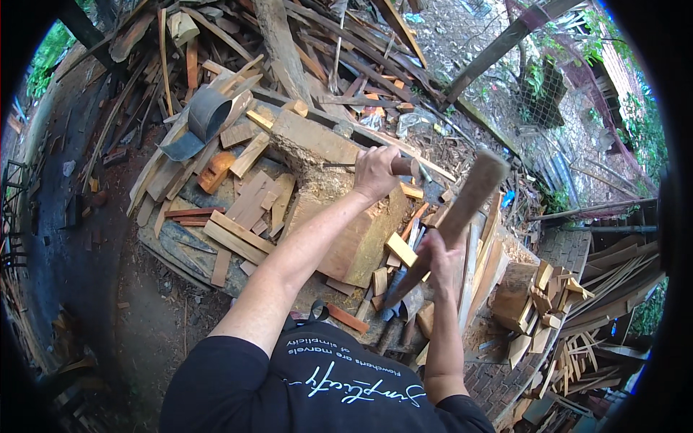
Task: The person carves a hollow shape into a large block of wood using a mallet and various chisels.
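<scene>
My left hand [375, 173] is wrapped round the wooden handle of a chisel [405, 167]. Its thin blade points left, at the rough, chipped hollow in a large carved wood block [312, 138]. Pale chips and sawdust lie in and around that hollow. In my right hand [442, 260] is a long wooden mallet [473, 191], gripped near its narrower lower part, with the broad end raised up and to the right. The mallet is apart from the chisel's handle. Whether the blade's tip touches the wood is hard to make out.
Wood offcuts [253, 196], an orange-brown carved block [216, 172] and a curved grey sheet [208, 115] lie left of the block. Split pieces surround a squared chunk [514, 292] at right. Long scrap planks [354, 54] are heaped beyond; a post [498, 50] leans at far right.
</scene>
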Motion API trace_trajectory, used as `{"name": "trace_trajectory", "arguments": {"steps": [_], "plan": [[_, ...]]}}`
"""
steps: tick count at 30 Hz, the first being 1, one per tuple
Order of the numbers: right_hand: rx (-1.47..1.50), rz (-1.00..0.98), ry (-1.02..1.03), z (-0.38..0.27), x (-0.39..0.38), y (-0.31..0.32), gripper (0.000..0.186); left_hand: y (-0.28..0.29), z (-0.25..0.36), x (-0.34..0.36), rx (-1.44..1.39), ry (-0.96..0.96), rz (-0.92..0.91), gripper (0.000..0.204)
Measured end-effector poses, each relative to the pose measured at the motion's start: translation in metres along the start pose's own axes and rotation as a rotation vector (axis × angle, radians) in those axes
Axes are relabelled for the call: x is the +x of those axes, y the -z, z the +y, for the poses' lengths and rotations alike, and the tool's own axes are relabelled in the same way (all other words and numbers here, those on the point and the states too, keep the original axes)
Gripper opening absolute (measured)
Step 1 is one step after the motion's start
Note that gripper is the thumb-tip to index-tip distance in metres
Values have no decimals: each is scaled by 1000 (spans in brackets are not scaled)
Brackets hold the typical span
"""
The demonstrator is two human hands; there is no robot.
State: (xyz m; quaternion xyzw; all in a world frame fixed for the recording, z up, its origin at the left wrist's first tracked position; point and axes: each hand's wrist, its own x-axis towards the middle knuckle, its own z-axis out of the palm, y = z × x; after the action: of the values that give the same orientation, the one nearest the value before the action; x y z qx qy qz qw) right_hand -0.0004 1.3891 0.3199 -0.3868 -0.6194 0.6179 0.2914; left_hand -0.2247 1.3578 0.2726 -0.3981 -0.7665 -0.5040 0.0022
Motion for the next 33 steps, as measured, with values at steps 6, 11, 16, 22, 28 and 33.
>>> {"name": "trace_trajectory", "arguments": {"steps": [6,11,16,22,28,33], "plan": [[-427,-126,-108,-37,12,13,44,0,-18,-10,34,18,-40,10],[-166,-104,-80,-10,11,10,39,-8,-12,-3,43,12,-6,11],[-322,-105,-131,-16,16,14,47,-7,-24,-8,77,10,-33,10],[-284,-145,-229,-3,6,-3,56,-10,-16,-7,77,4,-40,12],[0,37,-45,-13,1,3,37,-5,-21,-11,52,-1,-34,9],[-353,-146,-79,14,13,7,55,-13,-22,-15,55,3,-118,14]]}}
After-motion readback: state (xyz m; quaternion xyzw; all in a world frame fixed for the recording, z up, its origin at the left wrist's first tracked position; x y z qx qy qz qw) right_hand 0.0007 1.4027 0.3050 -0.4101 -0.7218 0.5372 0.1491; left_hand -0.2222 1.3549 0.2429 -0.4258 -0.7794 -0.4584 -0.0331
